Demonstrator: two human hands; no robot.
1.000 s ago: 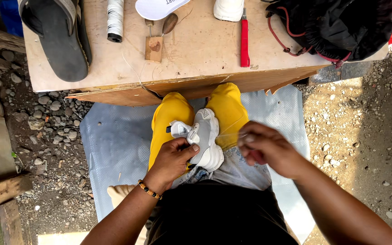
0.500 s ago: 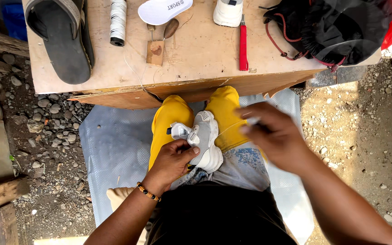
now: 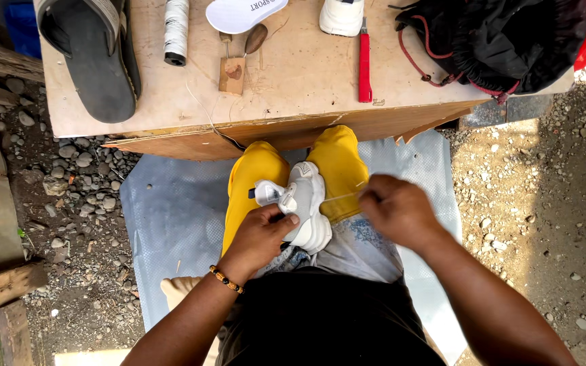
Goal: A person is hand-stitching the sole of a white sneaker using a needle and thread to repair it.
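The left hand (image 3: pixel 260 234) is closed around a small white shoe (image 3: pixel 301 205), thumb across the upper and fingers wrapped underneath, clamping it between the yellow-clad knees (image 3: pixel 293 173) at frame centre. The right hand (image 3: pixel 396 211) is pinched shut on a pale thread (image 3: pixel 339 196) drawn taut from the shoe's side toward the right.

Handling, as a judgement: the shoe appears light, with a soft upper and a thick, firmer sole; the sole and heel give the securest hold, while the upper would likely dent under pressure. The thread looks thin and apt to slip, so a fingertip pinch suits it.

Across the upper frame lies a wooden board (image 3: pixel 293 88). At upper left rest a black sandal (image 3: pixel 96 54) and a white thread spool (image 3: pixel 176 30). At top centre sit a white insole (image 3: pixel 242 13) bearing dark lettering, an awl on a small wood block (image 3: pixel 232 73), a second white shoe (image 3: pixel 341 16) and a red-handled tool (image 3: pixel 364 68). A black bag (image 3: pixel 510 41) fills the upper right.
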